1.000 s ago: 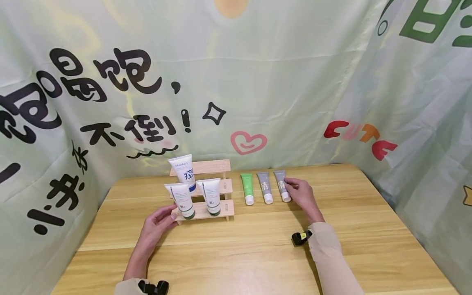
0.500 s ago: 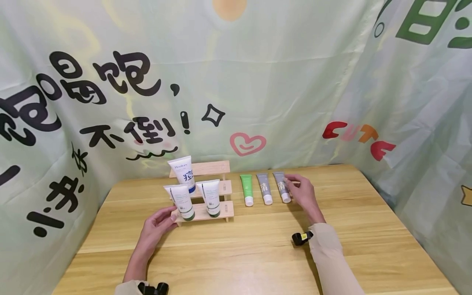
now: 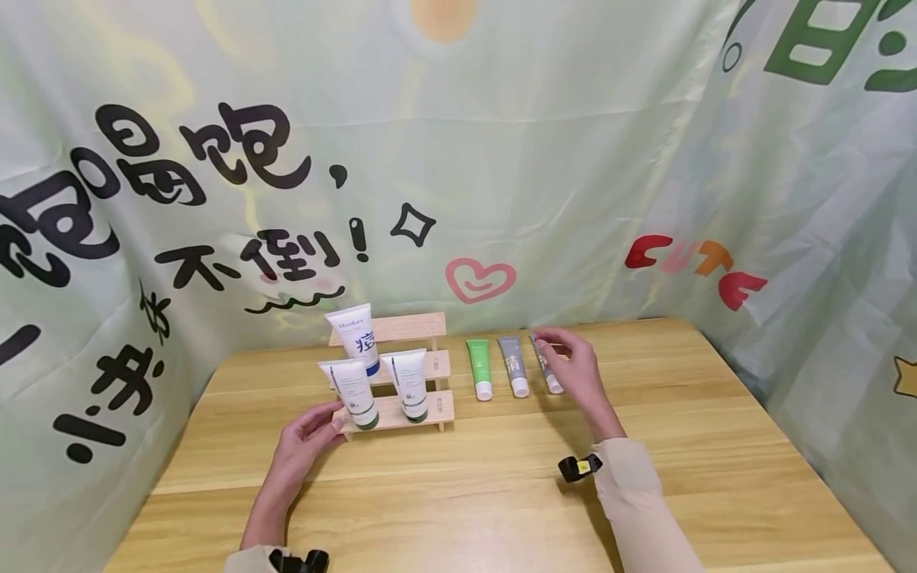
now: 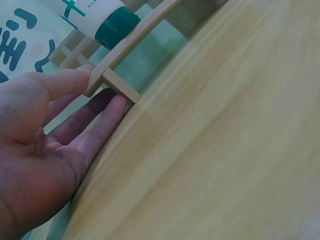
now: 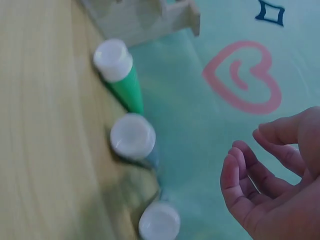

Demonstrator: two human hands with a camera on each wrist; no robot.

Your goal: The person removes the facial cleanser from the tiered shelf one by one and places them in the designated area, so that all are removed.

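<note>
Since half a second ago, the right hand (image 3: pixel 579 372) has shifted leftward. The left hand (image 3: pixel 304 438) pinches the left end of a tiered wooden rack (image 3: pixel 439 407); just right of that grip stand two green-capped white tubes (image 3: pixel 353 392), with a blue-capped tube (image 3: pixel 355 334) behind. Between the hands lie a green tube (image 3: pixel 480 362) and inner gray tube (image 3: pixel 513 362); the outer gray tube (image 3: pixel 548 374) lies beneath the right hand's bent, empty fingers.

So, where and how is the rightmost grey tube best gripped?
Probably pinch its round white cap from above and the right: the rightmost grey tube lies flat with that cap end nearest, and another grey tube lies apart on its left.
</note>
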